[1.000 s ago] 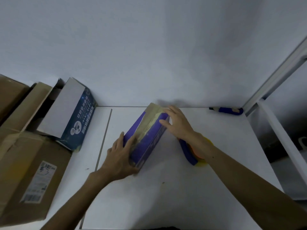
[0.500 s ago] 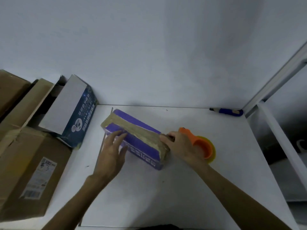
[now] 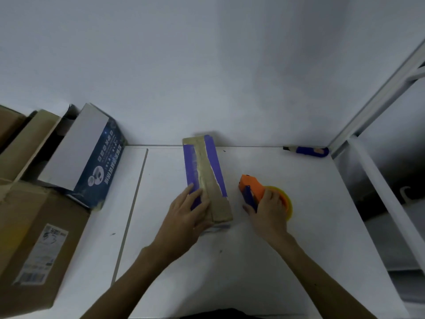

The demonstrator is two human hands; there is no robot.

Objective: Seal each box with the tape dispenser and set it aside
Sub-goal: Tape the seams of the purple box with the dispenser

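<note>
Partly, the right hand (image 3: 269,210) hides the tape dispenser (image 3: 251,186) beside the box (image 3: 202,166).

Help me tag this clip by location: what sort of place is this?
Likely a small packing corner: cardboard boxes piled at the left, an orange tape dispenser on a white table, a blue-handled cutter by the wall.

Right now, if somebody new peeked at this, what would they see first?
Probably the purple box in the middle of the white table, with brown tape running along its top and the left hand resting flat on its near end. Just to its right, the right hand grips the bright orange tape dispenser. Brown cardboard boxes crowd the far left.
</note>
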